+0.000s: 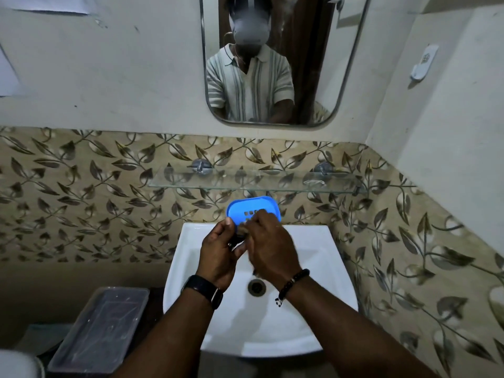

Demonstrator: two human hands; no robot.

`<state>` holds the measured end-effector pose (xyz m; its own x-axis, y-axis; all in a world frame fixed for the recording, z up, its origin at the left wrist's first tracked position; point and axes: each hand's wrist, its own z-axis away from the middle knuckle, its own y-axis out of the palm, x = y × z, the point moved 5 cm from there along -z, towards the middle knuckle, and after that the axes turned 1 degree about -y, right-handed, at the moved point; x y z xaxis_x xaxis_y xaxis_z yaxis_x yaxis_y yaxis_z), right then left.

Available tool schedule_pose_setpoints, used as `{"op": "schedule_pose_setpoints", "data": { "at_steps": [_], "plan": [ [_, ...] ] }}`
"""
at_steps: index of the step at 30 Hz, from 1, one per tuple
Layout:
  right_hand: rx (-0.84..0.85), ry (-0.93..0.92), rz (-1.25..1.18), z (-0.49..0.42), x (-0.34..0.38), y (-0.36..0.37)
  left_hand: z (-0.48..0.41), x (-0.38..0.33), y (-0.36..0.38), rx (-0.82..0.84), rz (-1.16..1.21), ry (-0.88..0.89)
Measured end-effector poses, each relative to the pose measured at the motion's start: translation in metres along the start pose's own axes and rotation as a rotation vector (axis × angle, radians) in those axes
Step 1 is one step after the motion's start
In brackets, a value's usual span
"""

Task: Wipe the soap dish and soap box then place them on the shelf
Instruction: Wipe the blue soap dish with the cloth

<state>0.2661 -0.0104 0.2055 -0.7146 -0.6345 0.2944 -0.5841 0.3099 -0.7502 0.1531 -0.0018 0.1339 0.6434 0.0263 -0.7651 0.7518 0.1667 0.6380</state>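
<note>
Dish-wiping is underway: the left grip (pixel 218 245) holds the dish (pixel 252 206) over the sink (pixel 316 241), and the right grip (pixel 268 242) presses a rag (pixel 242 230) on it. The shelf (pixel 272 184) at 12 o'clock awaits both; the box (pixel 101 328) at 7 o'clock looks untouched.

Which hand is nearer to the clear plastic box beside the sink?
Left. The left hand holds the blue soap dish up and right of the clear plastic box; the right hand, on the dish, is farther right.

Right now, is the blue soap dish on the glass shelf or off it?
Off it: the left hand holds the soap dish over the sink, clear of the glass shelf.
</note>
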Motion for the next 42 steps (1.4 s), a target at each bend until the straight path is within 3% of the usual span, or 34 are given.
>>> {"op": "schedule_pose_setpoints", "data": {
  "at_steps": [6, 12, 17, 20, 24, 26, 30, 34, 37, 39, 42],
  "plan": [
    [-0.171, 0.259, 0.037, -0.022, -0.049, -0.024, 0.007, 0.008, 0.008, 0.074, -0.14, -0.049],
    [-0.032, -0.074, -0.209, -0.016, -0.008, -0.003, -0.002, 0.001, 0.006, 0.072, -0.14, -0.035],
    [0.099, -0.213, -0.142, 0.003, -0.02, -0.001, -0.003, -0.01, -0.01, 0.023, -0.041, 0.016],
    [-0.049, 0.062, -0.169, 0.008, -0.048, -0.007, -0.004, -0.013, -0.013, 0.012, -0.051, 0.072],
    [-0.174, 0.572, -0.3, 0.015, -0.084, -0.003, -0.004, -0.018, -0.012, 0.054, -0.123, 0.147],
    [-0.179, 0.841, -0.568, 0.022, -0.097, 0.005, -0.003, -0.02, -0.011, 0.1, -0.236, 0.197],
    [-0.068, 1.155, -1.229, 0.031, -0.102, 0.018, 0.005, -0.021, -0.011, 0.248, -0.617, 0.292],
    [0.075, 1.13, -1.27, 0.036, -0.103, 0.019, 0.011, -0.018, -0.014, 0.389, -0.921, 0.292],
    [0.089, 1.087, -1.257, 0.038, -0.103, 0.02, 0.017, -0.017, -0.015, 0.467, -1.033, 0.426],
    [0.053, 1.085, -1.247, 0.038, -0.104, 0.023, 0.017, -0.015, -0.019, 0.381, -0.948, 0.432],
    [-0.012, 1.065, -1.285, 0.033, -0.099, 0.031, 0.015, -0.009, -0.032, 0.053, -0.67, 0.305]
  ]
}}
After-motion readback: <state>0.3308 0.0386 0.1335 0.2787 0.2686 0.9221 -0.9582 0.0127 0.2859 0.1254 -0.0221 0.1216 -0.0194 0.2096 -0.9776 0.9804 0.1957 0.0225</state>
